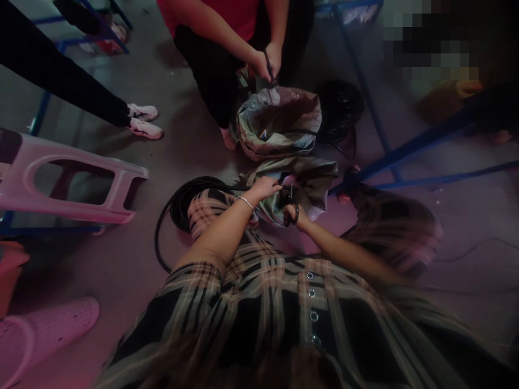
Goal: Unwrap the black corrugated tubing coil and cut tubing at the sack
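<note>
My left hand (265, 187) is closed on a thin black cable (243, 188) that runs back to a black coil (182, 202) beside my left knee. My right hand (292, 214) grips black-handled scissors (292, 201), fingers through the loops, blades up at the cable end just past my left fingers. Both hands work over a crumpled grey bag (308, 183) on the floor. I wear a plaid shirt and a thin bracelet on the left wrist.
Opposite me a person in a red top holds a tool over a second open bag (279, 121), next to another black coil (339, 108). A pink plastic stool (68, 181) lies at left. Blue metal frame legs (405, 148) cross at right. Another person's white shoes (144, 121) stand left.
</note>
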Demonstrator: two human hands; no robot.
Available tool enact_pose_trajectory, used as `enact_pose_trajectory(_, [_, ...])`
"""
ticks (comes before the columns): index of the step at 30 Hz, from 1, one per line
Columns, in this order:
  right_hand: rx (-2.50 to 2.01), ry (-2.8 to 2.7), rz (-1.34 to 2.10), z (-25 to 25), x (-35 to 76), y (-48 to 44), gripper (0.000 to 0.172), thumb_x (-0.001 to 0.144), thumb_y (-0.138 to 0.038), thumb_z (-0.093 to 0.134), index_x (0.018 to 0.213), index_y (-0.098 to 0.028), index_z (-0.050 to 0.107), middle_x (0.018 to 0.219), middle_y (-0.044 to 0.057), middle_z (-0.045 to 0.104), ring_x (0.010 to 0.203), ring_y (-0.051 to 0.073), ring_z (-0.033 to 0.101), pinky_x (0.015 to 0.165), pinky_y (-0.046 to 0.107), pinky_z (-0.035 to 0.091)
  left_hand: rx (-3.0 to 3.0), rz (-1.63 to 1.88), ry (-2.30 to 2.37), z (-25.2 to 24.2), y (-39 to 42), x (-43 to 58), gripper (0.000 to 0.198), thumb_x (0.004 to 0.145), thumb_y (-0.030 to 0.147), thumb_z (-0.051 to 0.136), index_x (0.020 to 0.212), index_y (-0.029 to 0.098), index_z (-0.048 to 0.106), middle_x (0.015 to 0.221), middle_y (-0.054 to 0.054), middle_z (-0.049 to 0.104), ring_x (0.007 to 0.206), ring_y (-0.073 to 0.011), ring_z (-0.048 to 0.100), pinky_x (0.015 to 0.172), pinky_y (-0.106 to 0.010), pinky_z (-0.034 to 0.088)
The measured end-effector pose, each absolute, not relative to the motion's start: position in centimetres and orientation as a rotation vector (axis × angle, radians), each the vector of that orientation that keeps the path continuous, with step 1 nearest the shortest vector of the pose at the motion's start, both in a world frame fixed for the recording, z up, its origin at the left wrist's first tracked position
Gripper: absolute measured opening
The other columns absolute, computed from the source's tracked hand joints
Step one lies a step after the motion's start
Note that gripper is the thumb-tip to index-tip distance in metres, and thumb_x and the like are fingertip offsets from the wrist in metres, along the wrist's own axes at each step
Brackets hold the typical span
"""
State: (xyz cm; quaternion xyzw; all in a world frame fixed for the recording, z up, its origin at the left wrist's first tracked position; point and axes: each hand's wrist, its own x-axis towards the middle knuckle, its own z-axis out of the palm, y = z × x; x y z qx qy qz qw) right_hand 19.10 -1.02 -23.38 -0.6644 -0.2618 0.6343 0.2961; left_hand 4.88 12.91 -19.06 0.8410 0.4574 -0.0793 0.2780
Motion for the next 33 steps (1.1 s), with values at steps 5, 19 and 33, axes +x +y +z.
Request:
enact_pose_trajectory(5, [-1.786, -0.647, 1.669, -23.7, 19.0, -1.0, 0.012, 0.067, -0.03, 0.056, 0.06, -0.02, 0.055, 0.044, 0.001, 0.054, 0.039, 0.016, 0.055, 0.036, 0.024, 0.029, 2.245, -0.218, 1.228, -19.3, 12.8, 5.0, 0.037, 0.1, 0.044, 0.054, 0.106, 0.019, 0.08, 0.105, -0.012, 0.078, 0.101, -0.0287, 0.069, 0.086, -0.034, 0.048])
enact_pose_trajectory(19, [-1.841, -0.706, 1.603, -22.9, 18.7, -1.4, 0.016, 0.07, -0.028, 0.056, 0.055, -0.021, 0.053, 0.043, 0.001, 0.05, 0.038, 0.015, 0.048, 0.038, 0.025, 0.031, 2.262, -0.279, 1.262, -18.5, 12.7, 5.0, 0.036, 0.099, 0.045, 0.057, 0.111, 0.019, 0.08, 0.109, -0.013, 0.078, 0.107, -0.0302, 0.069, 0.087, -0.034, 0.049])
enact_pose_trajectory(33, [-1.851, -0.655, 1.623, -23.3, 18.9, -1.1, 0.014, 0.076, -0.028, 0.055, 0.065, -0.02, 0.055, 0.048, 0.0, 0.052, 0.042, 0.015, 0.053, 0.038, 0.025, 0.032, 2.266, -0.165, 1.256, -19.7, 13.6, 4.8, 0.037, 0.099, 0.043, 0.055, 0.106, 0.018, 0.08, 0.105, -0.011, 0.079, 0.097, -0.0248, 0.068, 0.083, -0.031, 0.047])
